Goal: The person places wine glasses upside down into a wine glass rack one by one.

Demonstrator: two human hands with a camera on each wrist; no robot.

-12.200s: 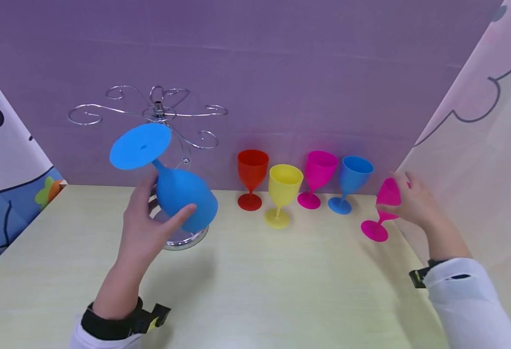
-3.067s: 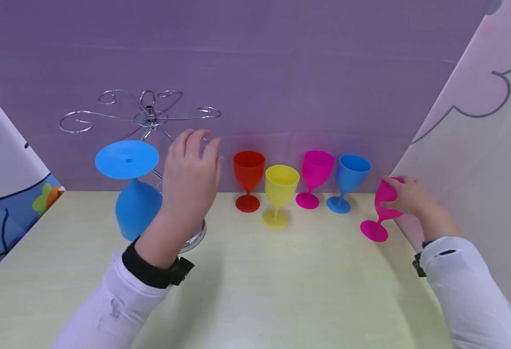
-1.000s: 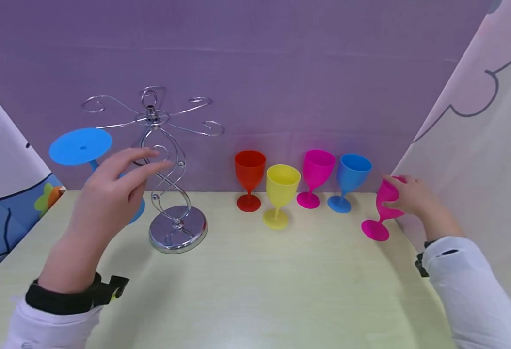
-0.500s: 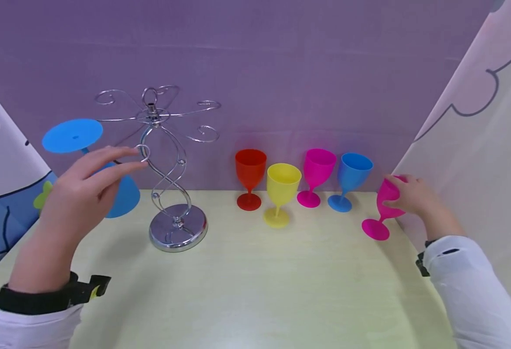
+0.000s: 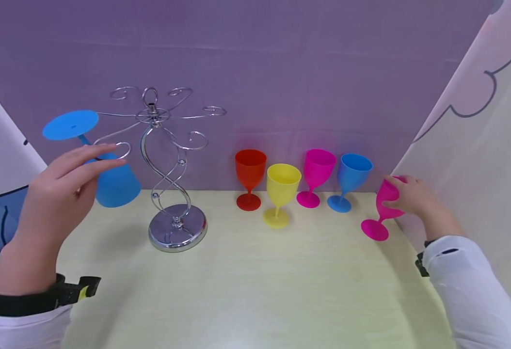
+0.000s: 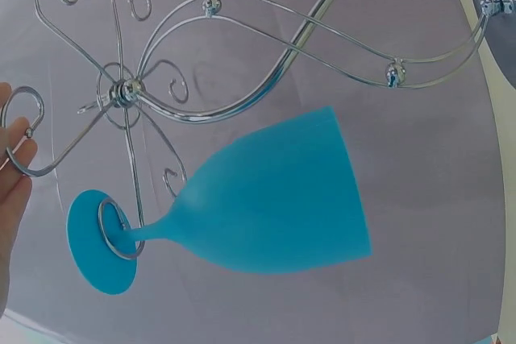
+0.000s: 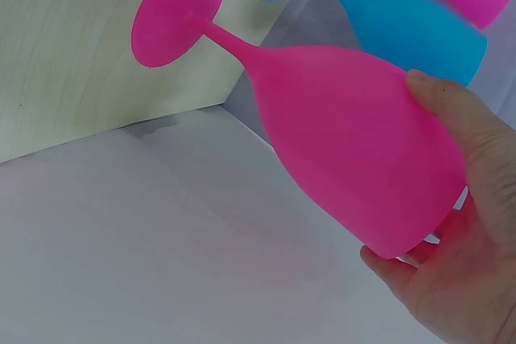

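Observation:
A chrome wire goblet rack (image 5: 178, 230) stands at left on a round base, its curled arms spread at the top. The left hand (image 5: 63, 189) holds one curled arm end between its fingertips; in the left wrist view only fingers (image 6: 14, 159) show behind the wire. From another arm a blue goblet (image 6: 278, 199) hangs upside down by its foot, partly behind the hand in the head view. At far right the right hand (image 5: 412, 198) grips a pink goblet (image 7: 347, 126) round its bowl. That goblet leans with its foot toward the table.
Several goblets stand upright along the back wall: red (image 5: 250, 167), yellow (image 5: 283, 179), pink (image 5: 319, 167) and blue (image 5: 355, 169). Purple cloth (image 5: 303, 87) backs the pale table (image 5: 247, 286). White printed panels (image 5: 491, 160) rise at both sides.
The blue goblet was gripped in the left hand and now hangs on the rack. The rack's arms have turned, the front one swinging left with the left hand. The right hand keeps its pink goblet.

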